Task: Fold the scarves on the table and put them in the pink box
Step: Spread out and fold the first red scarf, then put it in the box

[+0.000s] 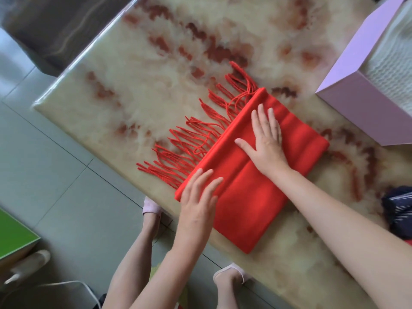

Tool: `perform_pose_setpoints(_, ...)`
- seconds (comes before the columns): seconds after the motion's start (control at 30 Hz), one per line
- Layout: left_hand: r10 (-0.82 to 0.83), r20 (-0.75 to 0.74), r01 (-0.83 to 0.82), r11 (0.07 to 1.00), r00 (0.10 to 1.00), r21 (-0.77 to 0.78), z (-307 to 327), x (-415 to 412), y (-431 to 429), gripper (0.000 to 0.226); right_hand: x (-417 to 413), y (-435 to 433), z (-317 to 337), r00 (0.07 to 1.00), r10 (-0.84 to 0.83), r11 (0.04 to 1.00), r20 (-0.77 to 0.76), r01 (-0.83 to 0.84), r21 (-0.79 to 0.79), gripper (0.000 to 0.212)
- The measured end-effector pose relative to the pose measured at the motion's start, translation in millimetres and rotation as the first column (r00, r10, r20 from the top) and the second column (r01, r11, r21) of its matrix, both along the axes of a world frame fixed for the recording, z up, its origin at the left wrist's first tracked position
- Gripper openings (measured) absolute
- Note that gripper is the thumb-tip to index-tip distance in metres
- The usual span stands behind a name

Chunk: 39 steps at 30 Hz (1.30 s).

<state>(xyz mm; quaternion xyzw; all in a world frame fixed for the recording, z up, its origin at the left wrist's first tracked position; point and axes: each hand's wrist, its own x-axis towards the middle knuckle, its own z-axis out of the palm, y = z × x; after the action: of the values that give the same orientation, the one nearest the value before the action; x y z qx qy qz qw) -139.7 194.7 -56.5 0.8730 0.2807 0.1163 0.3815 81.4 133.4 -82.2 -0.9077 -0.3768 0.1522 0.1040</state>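
Just beside the pink box [356, 112], the red scarf [245, 197] lies folded flat on the table [133, 97], left hand [198, 204] and right hand [267, 139] pressing it with straight fingers, not yet boxed, while a dark bundle [399, 210] near the box, possibly another scarf, waits.

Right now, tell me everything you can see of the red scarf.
The red scarf is folded into a flat, layered rectangle of soft cloth, lying diagonally on the marbled table. A twisted-cord fringe spreads from one long edge. The left hand rests flat on its near corner, the right hand on its middle. It lies outside the pink box.
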Motion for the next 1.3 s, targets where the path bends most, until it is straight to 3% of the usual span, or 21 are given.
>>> perform_pose_setpoints(0.1, -0.22, -0.131, 0.221, 0.975, 0.967, -0.007, -17.5, 8.0, -8.6, 0.058, -10.3, 4.6, -4.4, 0.997, 0.076, 0.99, -0.02, -0.078, -0.121, 0.088)
perform_pose_setpoints(0.23, -0.207, -0.372, 0.246, 0.967, 0.905, 0.061, -36.6, 5.9, -0.7, 0.069, -13.3, 15.6, -10.1, 0.999, 0.035, 0.973, -0.013, -0.037, -0.227, 0.091)
perform_pose_setpoints(0.43, -0.098, -0.468, 0.15, 0.986, 0.878, 0.075, -32.3, 3.8, -0.1, 0.078, -1.7, 10.6, 2.9, 0.994, 0.058, 0.977, -0.088, -0.075, -0.199, 0.094)
perform_pose_setpoints(0.7, -0.125, -0.486, 0.172, 0.984, 0.865, 0.053, -33.5, 2.7, 4.3, 0.087, 16.8, 4.0, 0.4, 0.986, 0.056, 0.968, -0.157, -0.092, -0.233, 0.106)
perform_pose_setpoints(0.87, -0.141, -0.473, 0.173, 0.985, 0.87, 0.025, -31.4, -0.2, 3.5, 0.09, 26.5, -21.7, 14.3, 0.997, -0.061, 0.994, -0.052, 0.056, -0.093, 0.09)
perform_pose_setpoints(0.93, -0.137, -0.481, 0.178, 0.983, 0.866, 0.039, -33.4, -1.4, 3.9, 0.089, 28.9, -40.7, 14.9, 0.99, -0.131, 0.983, -0.057, 0.123, -0.135, 0.083)
perform_pose_setpoints(1.07, -0.138, -0.501, 0.194, 0.979, 0.854, 0.061, -34.8, 0.9, 5.3, 0.088, 37.7, -57.5, 0.9, 0.998, -0.06, 0.958, -0.031, 0.049, -0.283, 0.076)
perform_pose_setpoints(1.3, -0.171, -0.486, 0.235, 0.969, 0.857, 0.072, -29.1, -2.7, 10.7, 0.086, 30.5, -76.7, 23.0, 0.991, -0.133, 0.975, -0.004, 0.131, -0.179, 0.079)
